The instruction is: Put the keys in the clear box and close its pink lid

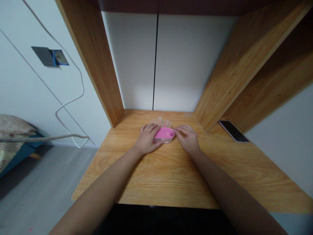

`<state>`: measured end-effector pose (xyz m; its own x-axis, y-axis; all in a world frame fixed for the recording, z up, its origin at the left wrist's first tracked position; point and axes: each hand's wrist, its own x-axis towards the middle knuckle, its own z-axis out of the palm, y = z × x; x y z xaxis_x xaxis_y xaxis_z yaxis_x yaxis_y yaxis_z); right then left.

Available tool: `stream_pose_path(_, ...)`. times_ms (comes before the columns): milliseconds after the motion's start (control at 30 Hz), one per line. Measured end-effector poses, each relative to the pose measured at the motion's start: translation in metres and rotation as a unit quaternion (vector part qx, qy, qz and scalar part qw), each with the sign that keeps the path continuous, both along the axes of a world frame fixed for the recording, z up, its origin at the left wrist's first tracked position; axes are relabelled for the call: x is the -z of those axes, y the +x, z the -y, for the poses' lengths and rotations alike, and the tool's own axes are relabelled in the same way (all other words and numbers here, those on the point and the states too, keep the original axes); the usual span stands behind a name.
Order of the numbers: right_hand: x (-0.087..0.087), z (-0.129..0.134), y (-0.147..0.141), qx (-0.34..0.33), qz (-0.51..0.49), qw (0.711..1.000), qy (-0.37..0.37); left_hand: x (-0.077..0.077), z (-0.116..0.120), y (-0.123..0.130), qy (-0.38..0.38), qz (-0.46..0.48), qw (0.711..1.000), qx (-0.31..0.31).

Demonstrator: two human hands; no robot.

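A small clear plastic box (165,141) lies on the wooden desk in the middle of the view, and its clear lid (160,122) is folded back on the far side. A flat pink piece (161,132) with a rounded end and small ring marks rests on the box. My left hand (147,138) grips the box and the pink piece from the left, thumb at the near side and fingers over the top. At the piece's right end, the thumb and fingers of my right hand (187,137) are pinched together; what sits between them is too small to make out.
On the right side of the desk (158,182) lies a phone (234,131), dark screen up. Upright wooden panels (97,58) flank the white back wall (137,58). A white cable (81,81) hangs by the wall socket (61,57) at left, above a bed corner (14,140).
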<state>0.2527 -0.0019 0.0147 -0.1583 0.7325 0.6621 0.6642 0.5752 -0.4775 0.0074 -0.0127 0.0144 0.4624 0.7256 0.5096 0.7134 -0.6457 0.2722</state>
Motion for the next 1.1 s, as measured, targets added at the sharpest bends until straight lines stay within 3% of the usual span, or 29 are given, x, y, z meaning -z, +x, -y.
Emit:
stream_pose_path(400, -0.0045, 0.0023, -0.0038, -0.019, 0.02, 0.999, 0.016, -0.0008, 0.0002, -0.0004, 0.005, -0.007, 1.0, 0.015)
stream_pose_path(1100, 0.0008, -0.0001, -0.0045, -0.019, -0.004, 0.999, -0.025, -0.0033, 0.0005, 0.0001, 0.018, -0.009, 0.999, 0.037)
